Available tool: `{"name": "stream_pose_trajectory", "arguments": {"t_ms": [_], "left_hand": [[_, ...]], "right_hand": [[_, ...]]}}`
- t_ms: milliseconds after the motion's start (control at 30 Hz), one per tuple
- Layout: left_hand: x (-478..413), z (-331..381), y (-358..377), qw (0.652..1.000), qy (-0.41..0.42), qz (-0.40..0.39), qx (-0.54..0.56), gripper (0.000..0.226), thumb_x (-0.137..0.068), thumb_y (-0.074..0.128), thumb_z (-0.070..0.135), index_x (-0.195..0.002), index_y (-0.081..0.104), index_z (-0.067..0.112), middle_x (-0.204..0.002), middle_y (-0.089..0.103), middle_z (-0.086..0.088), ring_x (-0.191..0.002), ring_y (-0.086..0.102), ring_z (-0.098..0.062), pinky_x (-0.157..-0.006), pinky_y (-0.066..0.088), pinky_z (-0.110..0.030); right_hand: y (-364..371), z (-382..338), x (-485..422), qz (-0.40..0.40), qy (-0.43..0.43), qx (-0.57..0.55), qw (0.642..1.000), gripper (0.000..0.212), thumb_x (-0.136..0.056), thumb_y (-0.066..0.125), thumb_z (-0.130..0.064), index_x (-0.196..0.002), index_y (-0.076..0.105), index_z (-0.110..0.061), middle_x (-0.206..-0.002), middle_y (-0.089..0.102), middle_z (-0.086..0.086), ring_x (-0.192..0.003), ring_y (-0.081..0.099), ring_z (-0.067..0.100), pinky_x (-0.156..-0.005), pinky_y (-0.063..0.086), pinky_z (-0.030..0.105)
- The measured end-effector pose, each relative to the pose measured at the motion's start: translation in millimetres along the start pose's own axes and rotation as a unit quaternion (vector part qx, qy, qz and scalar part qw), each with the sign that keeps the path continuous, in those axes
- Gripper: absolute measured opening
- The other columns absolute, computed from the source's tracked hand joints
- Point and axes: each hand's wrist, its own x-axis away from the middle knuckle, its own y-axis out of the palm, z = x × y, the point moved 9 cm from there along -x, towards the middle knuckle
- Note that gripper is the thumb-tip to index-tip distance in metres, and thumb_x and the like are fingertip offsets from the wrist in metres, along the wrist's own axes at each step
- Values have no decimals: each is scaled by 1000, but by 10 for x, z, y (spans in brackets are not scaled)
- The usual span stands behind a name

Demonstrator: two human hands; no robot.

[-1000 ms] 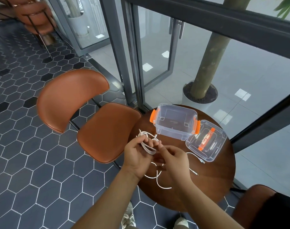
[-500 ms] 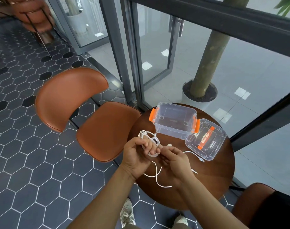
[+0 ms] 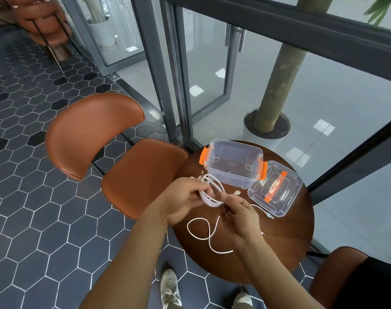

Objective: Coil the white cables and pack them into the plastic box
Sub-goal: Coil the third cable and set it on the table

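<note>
White cable coil (image 3: 209, 201) gripped in left hand (image 3: 181, 201); right hand (image 3: 239, 211) pinches plug end (image 3: 237, 192), pointing toward plastic box (image 3: 232, 176)

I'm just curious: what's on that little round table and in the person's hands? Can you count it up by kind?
Plastic box: 1
Lid: 1
Coiled white cable: 1, held by the left hand and right hand
Loose white cable: 1, lying on the table, partly hidden under the right hand
Total: 4
</note>
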Motion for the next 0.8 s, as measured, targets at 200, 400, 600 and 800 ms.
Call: {"name": "stream_pose_trajectory", "arguments": {"t_ms": [200,400,600,800], "left_hand": [[-14,-67,-94,995,-6,82,-64,14,-98,60,8,-103,67,-3,-109,70,-24,-99,73,-33,-79,62,-41],[-10,-211,-171,983,34,179,6,14,-95,64,7,-101,71,-3,-96,75,-18,-88,76,-30,-76,63,-39],[10,-274,-137,976,54,191,94,17,-97,61,6,-102,69,-8,-99,75,-23,-92,75,-34,-83,61,-45],[6,-293,-71,976,55,178,109,21,-96,63,7,-109,68,-9,-103,74,-24,-94,75,-34,-80,61,-42]], "right_hand": [[-43,-405,-35,19,-149,173,973,12,-75,84,-4,-69,74,-9,-79,72,20,-76,66,31,-80,54,45],[-125,-420,-25,27,-172,212,962,14,-82,78,-3,-85,66,2,-85,77,15,-79,73,33,-72,60,38],[-199,-374,-1,61,-142,154,976,20,-87,69,6,-97,54,-2,-86,76,21,-77,76,33,-73,61,41],[-253,-275,-104,40,-83,122,988,28,-88,67,6,-114,55,4,-95,73,27,-80,76,37,-73,62,40]]}}
